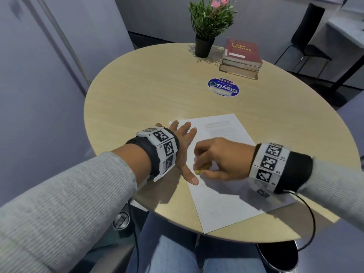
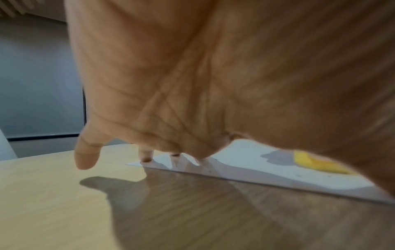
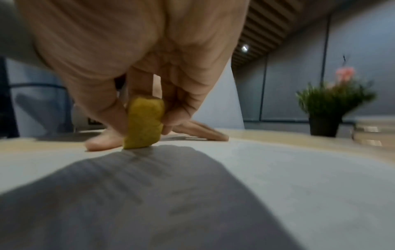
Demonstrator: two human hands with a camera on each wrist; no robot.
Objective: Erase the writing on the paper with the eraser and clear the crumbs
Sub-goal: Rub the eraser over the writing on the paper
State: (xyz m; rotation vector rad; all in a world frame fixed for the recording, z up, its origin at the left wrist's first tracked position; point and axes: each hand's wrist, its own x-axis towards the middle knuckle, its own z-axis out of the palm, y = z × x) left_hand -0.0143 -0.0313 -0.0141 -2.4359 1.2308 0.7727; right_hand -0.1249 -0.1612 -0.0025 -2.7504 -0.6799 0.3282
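head view: a white sheet of paper [image 1: 222, 174] is laid on the near part of a round wooden table [image 1: 147, 91], one corner hanging a little over the near edge. the left hand [image 1: 183, 146] is spread flat, fingers straight and apart, and is pressed on the paper's left edge, with the thumb pointed toward the person. the right hand [image 1: 216, 158] is curled, and a small yellow eraser [image 1: 199, 171] is pinched between its thumb and fingers, just beside the left thumb. in the right wrist view the eraser [image 3: 144, 123] is seen held nearly upright, its lower end set on the paper [image 3: 278, 169], clamped by the thumb on one side and the fingers [image 3: 179, 110] on the other. faint lines of writing [image 1: 217, 124] are seen on the far part of the sheet. tiny specks are scattered on the paper [image 2: 245, 162] in the left wrist view. farther back on the table a potted plant [image 1: 208, 26], a stack of books [image 1: 242, 58] and a round blue sticker [image 1: 223, 87] are placed.
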